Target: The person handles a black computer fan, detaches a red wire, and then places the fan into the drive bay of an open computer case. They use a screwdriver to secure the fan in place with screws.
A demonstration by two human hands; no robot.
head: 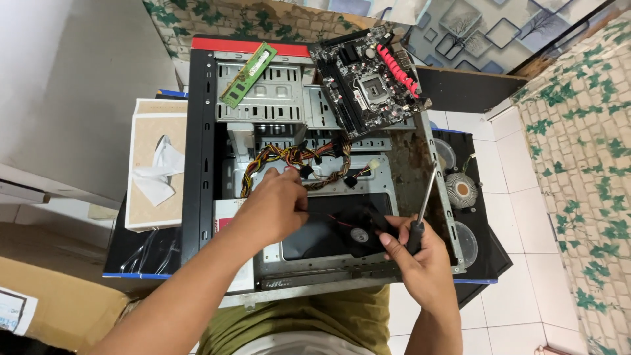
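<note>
Right hand (420, 253): closed round screwdriver (420, 210), touching black fan (355, 233) (light, brittle blades; grip its frame). Left hand (279, 204): fingers curled among soft cables (296, 161).

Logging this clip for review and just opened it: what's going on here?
A person bends over an open grey metal computer case lying on its side. The left hand reaches in at a black case fan, beside a bundle of yellow, red and black power cables. The right hand holds a black-handled screwdriver, shaft pointing up. A black motherboard and a green memory stick rest on the case's far edge.
</note>
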